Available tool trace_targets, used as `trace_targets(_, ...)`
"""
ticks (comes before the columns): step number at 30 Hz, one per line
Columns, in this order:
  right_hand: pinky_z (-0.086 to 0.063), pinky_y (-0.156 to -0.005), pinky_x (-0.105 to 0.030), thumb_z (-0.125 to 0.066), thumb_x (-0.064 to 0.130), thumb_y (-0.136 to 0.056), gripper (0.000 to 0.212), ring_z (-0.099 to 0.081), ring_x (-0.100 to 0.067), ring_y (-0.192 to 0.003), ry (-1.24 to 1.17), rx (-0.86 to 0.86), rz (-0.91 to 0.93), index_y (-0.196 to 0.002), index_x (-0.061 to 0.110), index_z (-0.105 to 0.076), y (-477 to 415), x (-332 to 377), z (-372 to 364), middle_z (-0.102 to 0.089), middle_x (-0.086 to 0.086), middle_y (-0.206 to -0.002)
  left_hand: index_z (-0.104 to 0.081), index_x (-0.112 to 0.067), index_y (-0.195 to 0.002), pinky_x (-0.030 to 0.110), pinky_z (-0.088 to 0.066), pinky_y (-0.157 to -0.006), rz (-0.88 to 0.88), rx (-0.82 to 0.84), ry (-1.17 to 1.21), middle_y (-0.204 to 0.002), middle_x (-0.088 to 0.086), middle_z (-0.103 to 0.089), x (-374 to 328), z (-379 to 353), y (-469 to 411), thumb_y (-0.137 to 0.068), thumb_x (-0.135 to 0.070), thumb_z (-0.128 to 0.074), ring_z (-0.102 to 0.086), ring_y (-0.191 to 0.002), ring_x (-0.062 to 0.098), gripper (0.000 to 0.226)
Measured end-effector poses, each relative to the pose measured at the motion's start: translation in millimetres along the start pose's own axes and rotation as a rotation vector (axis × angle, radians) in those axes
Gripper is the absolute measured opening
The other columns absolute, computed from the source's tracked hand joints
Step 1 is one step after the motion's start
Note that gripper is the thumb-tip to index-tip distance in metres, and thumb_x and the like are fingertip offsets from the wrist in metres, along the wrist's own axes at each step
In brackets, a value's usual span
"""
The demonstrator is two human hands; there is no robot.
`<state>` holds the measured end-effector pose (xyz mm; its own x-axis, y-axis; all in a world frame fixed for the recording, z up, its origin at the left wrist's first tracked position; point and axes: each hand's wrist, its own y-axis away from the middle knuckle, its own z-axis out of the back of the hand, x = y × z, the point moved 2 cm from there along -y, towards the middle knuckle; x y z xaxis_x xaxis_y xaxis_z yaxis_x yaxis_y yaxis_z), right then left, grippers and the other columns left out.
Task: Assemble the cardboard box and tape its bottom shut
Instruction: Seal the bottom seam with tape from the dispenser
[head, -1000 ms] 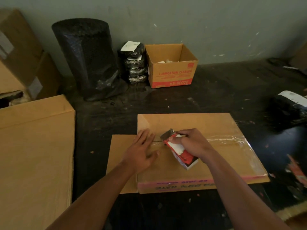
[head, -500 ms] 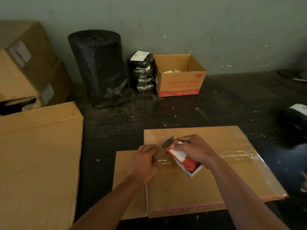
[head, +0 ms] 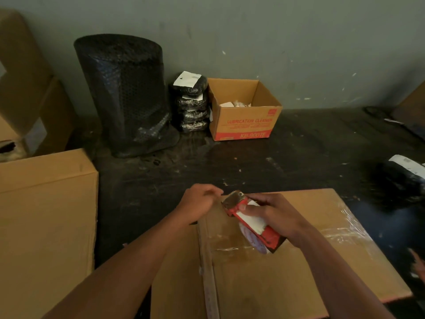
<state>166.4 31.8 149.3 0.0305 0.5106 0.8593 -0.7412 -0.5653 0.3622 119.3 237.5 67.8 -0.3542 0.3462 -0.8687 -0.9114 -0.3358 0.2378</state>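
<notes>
The brown cardboard box (head: 287,277) lies bottom up on the dark floor in front of me, with a strip of clear tape (head: 340,233) across its flaps. My right hand (head: 278,215) grips a red and white tape dispenser (head: 250,223) above the box's left part, its metal blade pointing up and left. My left hand (head: 199,202) is curled just left of the blade, fingertips pinched near it; whether it holds the tape end is not visible. A side flap (head: 177,272) sticks out to the left under my left forearm.
A large flat cardboard carton (head: 43,226) lies at left. At the back wall stand a black bubble-wrap roll (head: 124,95), stacked black parcels (head: 190,102) and an open box marked LUBRICATION CLEANER (head: 246,123). Another black parcel (head: 400,180) lies at right.
My left hand lifted off the box, closed and rose toward the dispenser's blade. My right hand raised the dispenser off the taped seam. The camera moved closer.
</notes>
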Motion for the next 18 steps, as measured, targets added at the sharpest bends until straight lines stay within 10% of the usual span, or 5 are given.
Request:
trace_targets(6,-0.048,-0.053,-0.014,-0.078,0.026,-0.091,0.012,-0.068,-0.004,-0.062,0.023,-0.004,-0.001,-0.102,0.025,-0.082,-22.7,12.4,-6.0,-0.080,0.002,-0.082,-0.072,-0.009,-0.116,0.034,-0.058,-0.081,0.204,0.327,0.314,-0.101,0.010,-0.079,-18.0,20.8,-4.5,-0.104,-0.042,-0.051,-0.076,-0.095,0.020,0.041)
trace_targets(18,-0.057,-0.070,-0.026,-0.077,0.022,-0.090,0.025,-0.075,-0.015,-0.082,-0.076,0.030,0.026,-0.115,0.029,-0.079,-12.1,0.0,-18.7,-0.081,0.002,-0.099,-0.070,-0.007,-0.123,0.037,-0.061,-0.089,0.176,0.400,0.545,-0.110,0.016,-0.076,-1.9,23.7,6.8,-0.100,-0.023,-0.062,-0.075,-0.102,0.026,0.029)
